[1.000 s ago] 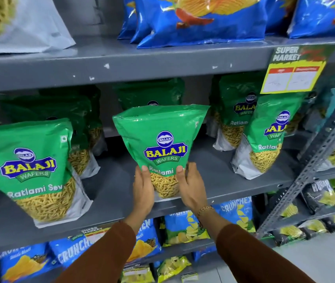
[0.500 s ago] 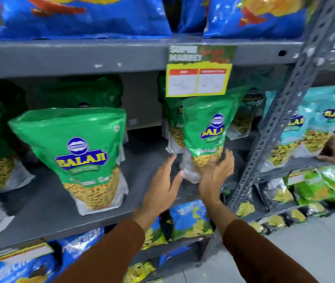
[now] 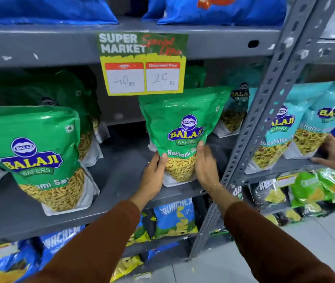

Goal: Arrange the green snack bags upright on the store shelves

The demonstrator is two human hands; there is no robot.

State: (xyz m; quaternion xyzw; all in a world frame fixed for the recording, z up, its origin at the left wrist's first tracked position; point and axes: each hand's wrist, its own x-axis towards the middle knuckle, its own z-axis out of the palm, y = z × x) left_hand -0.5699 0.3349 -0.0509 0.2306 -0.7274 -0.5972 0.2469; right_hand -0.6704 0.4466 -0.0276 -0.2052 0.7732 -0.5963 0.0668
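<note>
Since half a second ago: both hands have closed in from an open reach onto the right-hand bag, and the view has swung right.
Bag in hand: glossy green plastic Balaji "Ratlami Sev" snack pouch [image 3: 183, 137], standing at the front edge of the grey metal middle shelf [image 3: 121, 172], just under the yellow-and-green price card [image 3: 143, 64].
Left hand [image 3: 152, 176]: cupped against the pouch's lower left side, thumb on its clear window; fingers gripping the bag.
Right hand [image 3: 206, 166]: pressed flat on the lower right side, fingers wrapped on the bag.
Key relation: pouch lies directly between and above the two palms, long axis near vertical with the top leaning slightly right; both hands equally near.
Done neighbour: a matching green pouch [image 3: 38, 154] stands upright well apart to the left.
Hard to see: darker green bags behind are shadowed; the pouch's base is hidden by the hands.
</note>
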